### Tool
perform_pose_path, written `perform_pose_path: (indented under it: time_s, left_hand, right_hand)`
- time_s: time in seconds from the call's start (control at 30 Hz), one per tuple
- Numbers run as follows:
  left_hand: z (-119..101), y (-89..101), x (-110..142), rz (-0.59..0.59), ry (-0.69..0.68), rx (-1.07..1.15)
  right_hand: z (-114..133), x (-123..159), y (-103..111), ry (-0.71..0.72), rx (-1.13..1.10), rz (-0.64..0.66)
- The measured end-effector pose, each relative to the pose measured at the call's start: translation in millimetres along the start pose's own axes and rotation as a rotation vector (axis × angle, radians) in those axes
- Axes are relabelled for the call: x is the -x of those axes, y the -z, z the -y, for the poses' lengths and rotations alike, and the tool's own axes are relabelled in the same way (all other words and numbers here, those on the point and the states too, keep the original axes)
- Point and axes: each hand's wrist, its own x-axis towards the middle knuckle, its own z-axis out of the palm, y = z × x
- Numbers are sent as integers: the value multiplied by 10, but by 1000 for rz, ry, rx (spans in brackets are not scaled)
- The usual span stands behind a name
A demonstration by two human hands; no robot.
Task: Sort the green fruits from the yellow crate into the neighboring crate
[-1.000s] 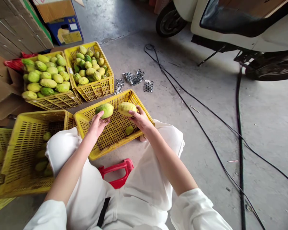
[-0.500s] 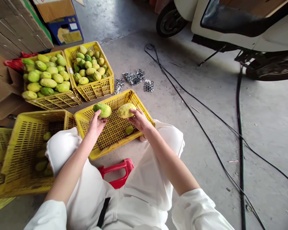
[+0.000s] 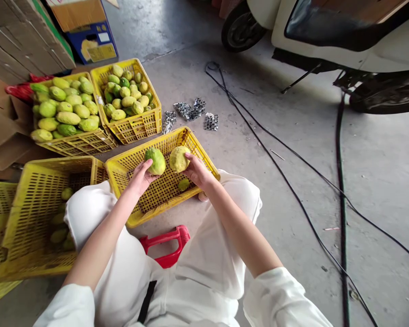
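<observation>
My left hand (image 3: 142,178) holds a large green lemon (image 3: 155,161), thumb on its near side and fingers mostly hidden beneath. A paler yellow lemon (image 3: 179,159) with a bumpy skin is gripped in my right hand (image 3: 196,170). The two fruits are side by side with a small gap between them. Both are held over a yellow plastic crate (image 3: 150,205) with a perforated floor. On that floor, near its right end, lies one small yellow-green fruit (image 3: 183,184).
Two yellow crates (image 3: 136,129) heaped with lemons stand beyond on the left. Another crate (image 3: 30,218), partly filled, sits by my left knee. Crumpled patterned wrappers (image 3: 191,110), black cables (image 3: 272,143), a scooter (image 3: 310,43) and a red plastic piece (image 3: 170,245) are around me.
Both lemons have turned in my hands so their ends show more. My left hand has moved right with the green lemon, narrowing the gap between the fruits.
</observation>
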Motion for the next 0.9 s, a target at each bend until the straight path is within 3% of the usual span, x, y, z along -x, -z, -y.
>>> perform_pose_path:
  time_s: [0.43,0.9]
  left_hand:
    - [-53,5,8,-59,-8,-34]
    - [-6,102,13,66,15,-181]
  right_hand:
    - [6,8,18,41,7,21]
    - [-29,-3,39,-12,84,-2]
